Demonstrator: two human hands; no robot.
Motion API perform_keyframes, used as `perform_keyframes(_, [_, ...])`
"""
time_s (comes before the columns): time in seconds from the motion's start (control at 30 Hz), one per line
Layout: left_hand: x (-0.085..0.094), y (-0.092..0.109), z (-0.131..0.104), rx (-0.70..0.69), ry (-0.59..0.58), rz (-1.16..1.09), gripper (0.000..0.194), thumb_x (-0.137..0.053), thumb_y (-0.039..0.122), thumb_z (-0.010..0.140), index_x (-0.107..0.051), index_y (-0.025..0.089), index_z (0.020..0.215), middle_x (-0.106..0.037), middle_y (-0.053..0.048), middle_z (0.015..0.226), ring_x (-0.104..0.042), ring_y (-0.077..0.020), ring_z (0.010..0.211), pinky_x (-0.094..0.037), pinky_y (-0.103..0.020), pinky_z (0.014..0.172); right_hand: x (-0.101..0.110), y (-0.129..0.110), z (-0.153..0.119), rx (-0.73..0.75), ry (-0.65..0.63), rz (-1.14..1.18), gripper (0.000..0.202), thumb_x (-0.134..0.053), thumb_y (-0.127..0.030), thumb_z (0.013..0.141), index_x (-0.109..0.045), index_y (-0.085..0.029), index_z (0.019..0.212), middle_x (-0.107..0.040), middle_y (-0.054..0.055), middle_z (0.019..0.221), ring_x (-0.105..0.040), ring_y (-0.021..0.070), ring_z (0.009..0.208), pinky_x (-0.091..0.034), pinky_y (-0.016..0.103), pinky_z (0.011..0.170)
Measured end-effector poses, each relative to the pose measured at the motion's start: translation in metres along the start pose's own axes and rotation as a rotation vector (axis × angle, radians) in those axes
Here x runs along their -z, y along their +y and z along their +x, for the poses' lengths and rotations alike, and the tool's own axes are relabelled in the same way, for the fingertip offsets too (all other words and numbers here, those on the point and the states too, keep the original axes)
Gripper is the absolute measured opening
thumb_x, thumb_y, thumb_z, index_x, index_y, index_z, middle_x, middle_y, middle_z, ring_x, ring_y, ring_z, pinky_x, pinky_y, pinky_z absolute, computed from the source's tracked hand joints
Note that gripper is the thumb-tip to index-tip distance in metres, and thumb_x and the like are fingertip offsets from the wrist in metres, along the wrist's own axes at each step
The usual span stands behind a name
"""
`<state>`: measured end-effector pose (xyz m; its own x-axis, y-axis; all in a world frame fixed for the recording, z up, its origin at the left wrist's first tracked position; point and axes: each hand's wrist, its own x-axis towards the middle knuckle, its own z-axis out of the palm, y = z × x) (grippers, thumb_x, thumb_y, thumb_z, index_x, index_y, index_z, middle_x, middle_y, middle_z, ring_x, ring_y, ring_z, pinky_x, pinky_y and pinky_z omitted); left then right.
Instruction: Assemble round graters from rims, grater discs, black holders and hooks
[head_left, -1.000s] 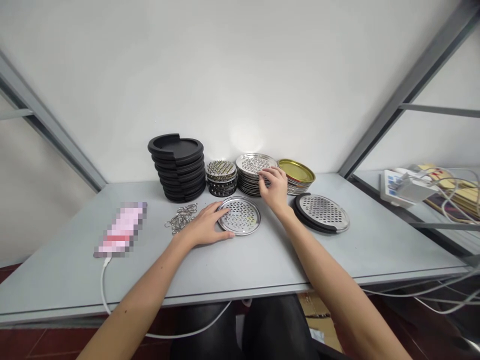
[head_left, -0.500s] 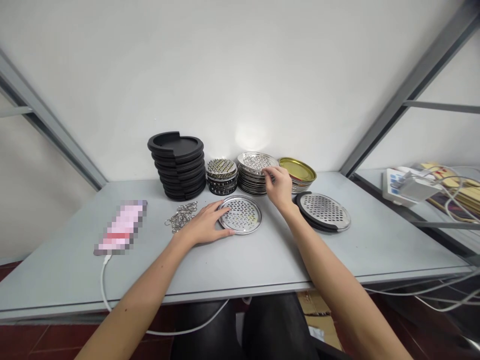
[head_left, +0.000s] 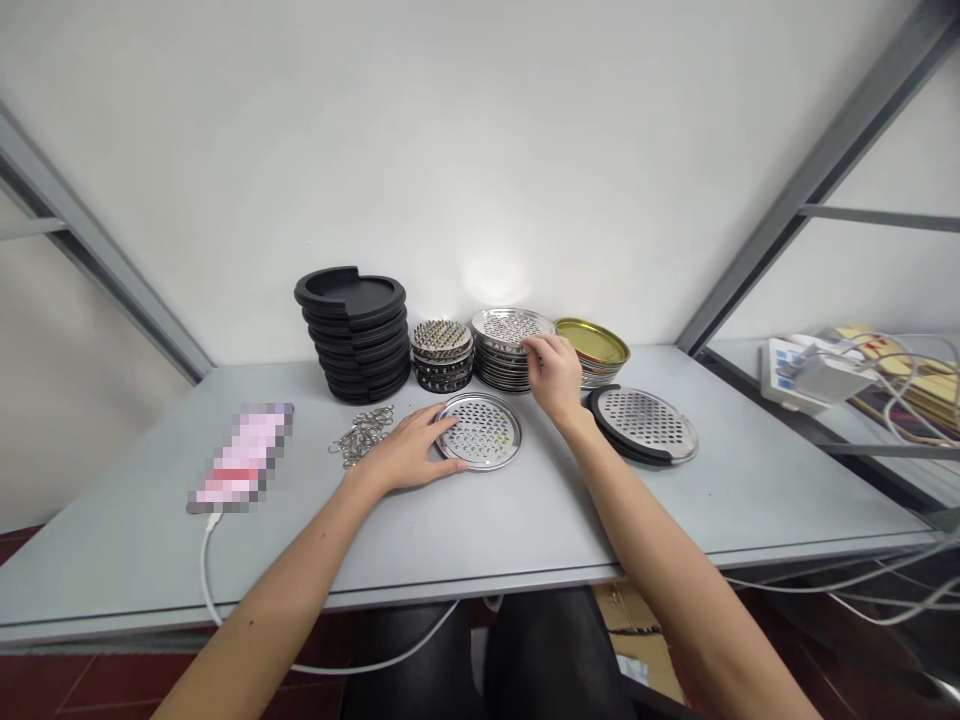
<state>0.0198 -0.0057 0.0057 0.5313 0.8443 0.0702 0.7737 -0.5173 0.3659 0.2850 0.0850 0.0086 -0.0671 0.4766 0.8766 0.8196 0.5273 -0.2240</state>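
A round perforated metal disc [head_left: 484,432] lies flat on the grey table. My left hand [head_left: 412,448] rests at its left edge, fingers apart, thumb and fingertips on the rim. My right hand [head_left: 553,372] is closed in a pinch beside the front right of a stack of metal grater discs [head_left: 512,326]; what it pinches, if anything, is too small to make out. Left of that stack is a shorter stack of spiked discs [head_left: 442,338]. Gold-coloured lids [head_left: 596,342] are piled behind my right hand. A tangle of small metal rings and clips [head_left: 361,435] lies left of my left hand.
Black round holders [head_left: 356,340] stand in a tall stack at the back left. A grater disc in a black holder [head_left: 649,424] lies right of my right forearm. A phone [head_left: 244,458] with a white cable is at the left. Metal shelf posts rise on both sides.
Both hands keep nearly the same pose and place. The whole view has shifted very slightly; nothing has visibly been taken up or let go.
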Motion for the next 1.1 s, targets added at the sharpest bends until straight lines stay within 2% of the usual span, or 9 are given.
perform_keyframes(0.33, [0.0004,-0.0006,0.0003,-0.021,0.014,0.004,0.077,-0.053,0.069,0.080,-0.045,0.024,0.142,-0.031,-0.012,0.153,-0.033,-0.0331,0.138,-0.031,-0.047,0.112,-0.0015,-0.0009,0.0013,0.010,-0.008,0.087,0.022,-0.045,-0.020,0.093,-0.067,-0.022,0.099,-0.067,0.008,0.097,-0.058,0.0239,0.095,-0.050,0.038,0.087])
perform_keyframes(0.57, [0.0003,-0.0008,0.0002,-0.014,-0.004,0.011,0.079,-0.053,0.070,0.079,-0.044,0.023,0.142,-0.030,-0.012,0.154,-0.032,-0.0323,0.139,-0.030,-0.046,0.113,-0.0003,-0.0033,0.0034,-0.008,0.007,0.093,0.022,-0.052,-0.023,0.089,-0.068,-0.019,0.104,-0.064,0.011,0.098,-0.057,0.0265,0.096,-0.049,0.043,0.087])
perform_keyframes(0.8, [-0.0004,-0.0012,0.0005,0.006,-0.006,-0.008,0.078,-0.054,0.071,0.078,-0.044,0.026,0.142,-0.029,-0.009,0.155,-0.031,-0.0325,0.140,-0.029,-0.046,0.113,0.0013,-0.0014,0.0060,0.010,-0.036,0.099,0.021,-0.053,-0.023,0.090,-0.074,-0.023,0.090,-0.066,0.008,0.091,-0.055,0.0249,0.089,-0.050,0.042,0.081])
perform_keyframes(1.1, [0.0008,-0.0004,-0.0002,-0.005,0.002,-0.017,0.078,-0.055,0.069,0.078,-0.045,0.024,0.141,-0.031,-0.010,0.154,-0.033,-0.0336,0.139,-0.030,-0.046,0.113,0.0040,0.0017,0.0070,-0.035,-0.018,0.117,0.020,-0.055,-0.025,0.090,-0.074,-0.024,0.091,-0.070,0.006,0.093,-0.061,0.0234,0.089,-0.051,0.040,0.082])
